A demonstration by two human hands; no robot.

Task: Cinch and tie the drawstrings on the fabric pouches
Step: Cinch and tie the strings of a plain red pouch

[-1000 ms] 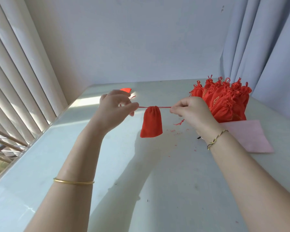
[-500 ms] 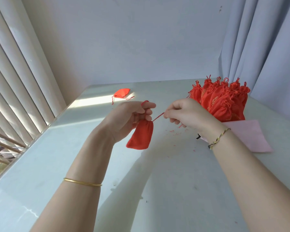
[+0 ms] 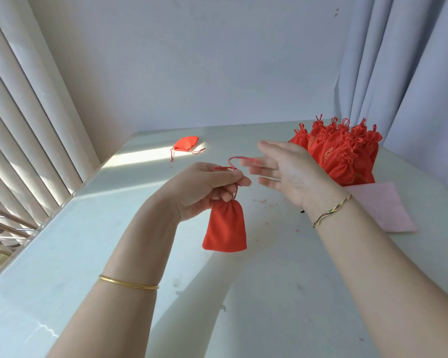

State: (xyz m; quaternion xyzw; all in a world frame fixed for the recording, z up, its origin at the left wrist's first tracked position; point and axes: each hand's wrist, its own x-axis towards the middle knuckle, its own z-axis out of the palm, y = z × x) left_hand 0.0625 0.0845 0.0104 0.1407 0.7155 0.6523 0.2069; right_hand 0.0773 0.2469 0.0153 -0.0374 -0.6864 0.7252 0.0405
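Setting: we enter this as a plain room in a home, used for small handwork.
Evidence we list:
- vertical blinds (image 3: 23,125) over a sunlit window, left
- pale curtain (image 3: 411,73), right
- bare white wall (image 3: 204,60) behind
- pale glossy worktop (image 3: 269,293) filling the corner

On it: a heap of cinched red pouches (image 3: 347,156), a pink cloth (image 3: 380,208) touching the heap, one lone red pouch (image 3: 186,143) in the sun patch, and red thread scraps (image 3: 264,201).
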